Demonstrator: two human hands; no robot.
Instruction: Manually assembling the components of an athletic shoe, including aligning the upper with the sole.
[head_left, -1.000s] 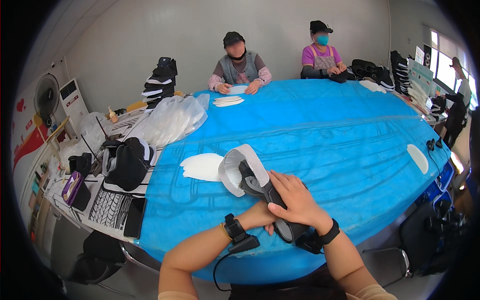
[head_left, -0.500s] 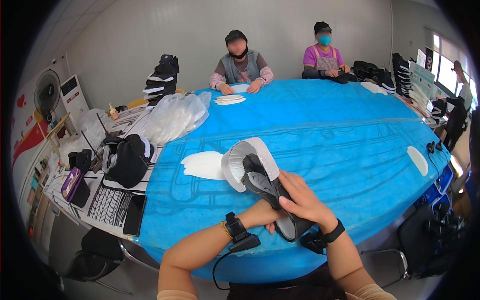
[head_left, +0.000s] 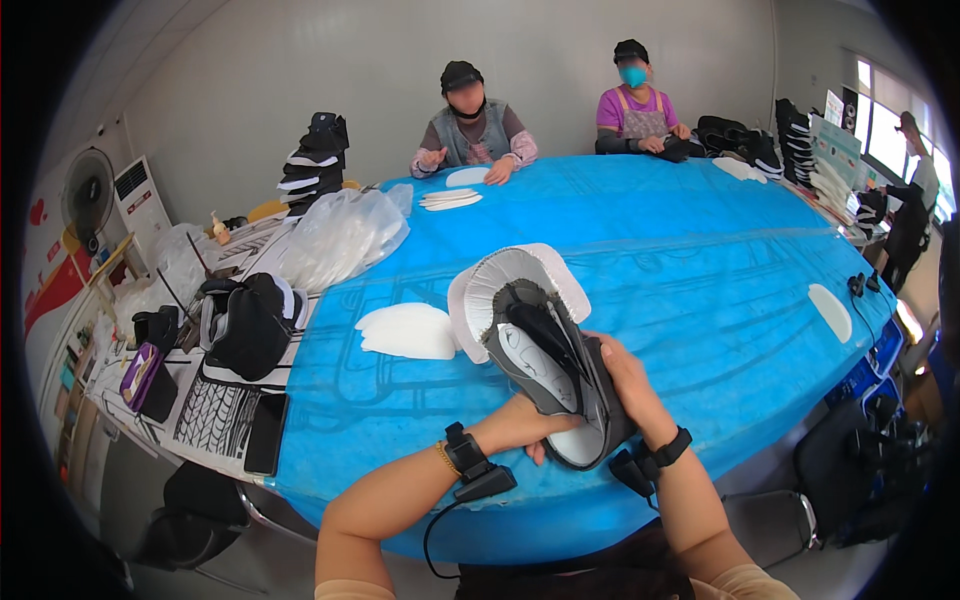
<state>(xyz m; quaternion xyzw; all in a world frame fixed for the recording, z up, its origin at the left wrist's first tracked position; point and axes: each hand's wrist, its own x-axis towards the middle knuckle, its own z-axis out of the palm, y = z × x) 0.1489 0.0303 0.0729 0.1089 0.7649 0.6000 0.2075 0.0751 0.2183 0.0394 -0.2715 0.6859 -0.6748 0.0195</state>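
An unfinished dark grey cap (head_left: 590, 400) is held tilted over the near part of the table, its inside facing up. At its far end is a pale, curved brim cover (head_left: 467, 300) with a pleated inner edge. My left hand (head_left: 525, 425) grips the cap's near left side, thumb on it and other fingers partly hidden beneath. My right hand (head_left: 625, 378) is wrapped along its right side. Just left of the brim cover lies an overlapping pile of white half-moon brim pieces (head_left: 405, 332) on the table.
A blue cover (head_left: 640, 250) spans the table. At left lie a clear plastic bag (head_left: 345, 240), black caps (head_left: 255, 330) and a phone (head_left: 267, 433). One white half-moon piece (head_left: 830, 312) rests by the right edge. Two co-workers sit across, near stacked caps (head_left: 315, 160).
The cap has turned and opened in my hands, showing more of its inside. My right hand has shifted down its right side. One co-worker across has lifted a hand.
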